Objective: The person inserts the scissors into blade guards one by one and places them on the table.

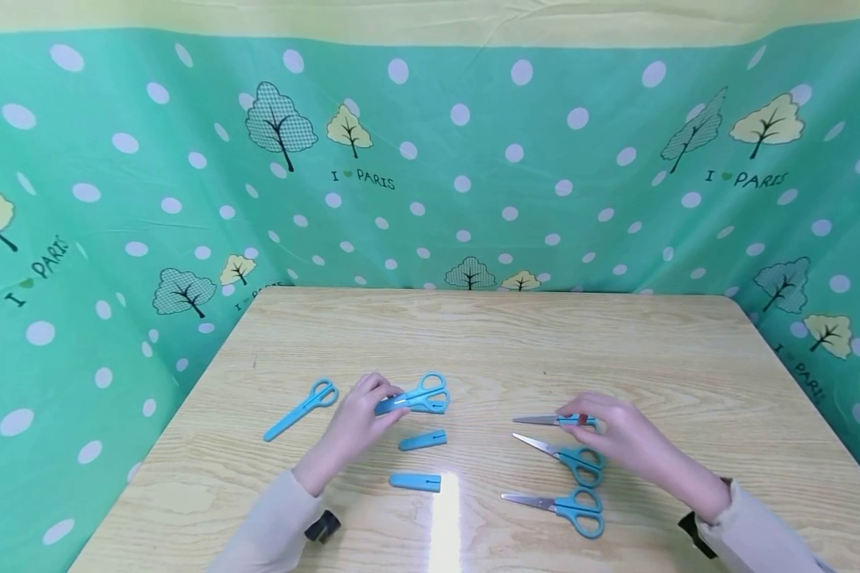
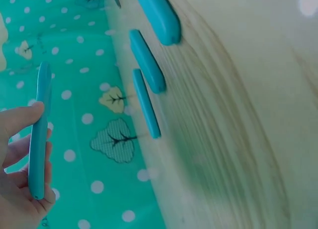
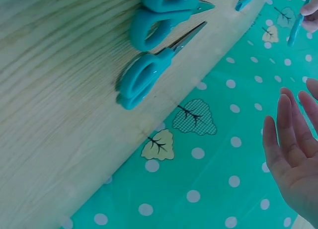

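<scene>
In the head view my left hand pinches a pair of light-blue scissors, its blades inside a blue sheath. The left wrist view shows thumb and fingers on that sheath. Beneath and beside it lie loose blue blade sheaths, among them a middle one and a near one. My right hand is over the farthest of three bare-bladed scissors; in the right wrist view its fingers are extended and hold nothing. The other two are the middle scissors and the nearest scissors.
Another sheathed pair of scissors lies left of my left hand. All rest on a light wooden table. A green dotted cloth hangs behind and along the sides.
</scene>
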`<state>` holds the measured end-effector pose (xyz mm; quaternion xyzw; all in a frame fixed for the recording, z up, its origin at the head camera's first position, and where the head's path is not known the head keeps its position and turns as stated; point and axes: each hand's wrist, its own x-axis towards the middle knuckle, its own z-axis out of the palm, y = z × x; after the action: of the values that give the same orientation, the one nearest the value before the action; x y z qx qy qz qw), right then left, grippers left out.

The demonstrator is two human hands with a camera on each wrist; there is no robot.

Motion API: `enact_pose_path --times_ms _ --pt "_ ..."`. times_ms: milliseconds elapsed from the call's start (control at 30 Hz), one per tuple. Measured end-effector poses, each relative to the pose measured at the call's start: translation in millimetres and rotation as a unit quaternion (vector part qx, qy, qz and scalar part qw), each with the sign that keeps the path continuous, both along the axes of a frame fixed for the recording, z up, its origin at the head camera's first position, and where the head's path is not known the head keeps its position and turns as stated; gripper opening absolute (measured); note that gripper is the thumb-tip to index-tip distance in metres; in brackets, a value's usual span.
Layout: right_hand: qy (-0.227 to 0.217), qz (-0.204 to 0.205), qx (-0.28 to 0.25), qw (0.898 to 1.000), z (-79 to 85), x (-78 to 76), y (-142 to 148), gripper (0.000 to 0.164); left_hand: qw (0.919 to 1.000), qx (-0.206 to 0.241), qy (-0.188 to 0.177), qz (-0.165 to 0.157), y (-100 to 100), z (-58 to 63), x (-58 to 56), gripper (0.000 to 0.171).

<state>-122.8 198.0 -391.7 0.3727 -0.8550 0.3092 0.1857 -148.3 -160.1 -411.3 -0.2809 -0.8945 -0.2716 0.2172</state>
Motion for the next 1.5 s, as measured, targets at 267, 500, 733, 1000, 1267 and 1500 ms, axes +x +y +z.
enact_pose_path --times_ms 267,500,733,1000,1267,1500 --pt "0.007 -0.008 -0.008 1.0 -5.7 2.7 12.2 0.031 0.9989 0.006 -0.036 0.03 -13.3 -5.7 -0.5 0.023" --pt "-0.03 -0.051 0.017 0.998 -5.4 8.1 20.7 0.028 0.9952 0.001 -0.065 0.074 -23.5 -8.5 -1.3 0.023" --pt "-0.05 -0.081 0.03 0.995 -5.5 13.6 28.7 0.026 0.9923 -0.008 -0.08 0.095 -33.7 -12.2 -3.3 0.023" --pt "-0.088 -0.113 0.045 0.989 -7.8 14.4 38.6 0.026 0.9872 -0.012 -0.113 0.112 -42.7 -15.0 -5.1 0.025" --pt "-0.092 -0.125 0.055 0.986 -11.5 13.0 44.6 0.022 0.9816 -0.017 -0.138 0.131 -47.4 -14.8 -6.6 0.023" --pt "-0.123 -0.141 0.074 0.98 -13.7 9.9 49.4 0.019 0.9768 -0.028 -0.158 0.141 -50.9 -13.1 -5.5 0.021"
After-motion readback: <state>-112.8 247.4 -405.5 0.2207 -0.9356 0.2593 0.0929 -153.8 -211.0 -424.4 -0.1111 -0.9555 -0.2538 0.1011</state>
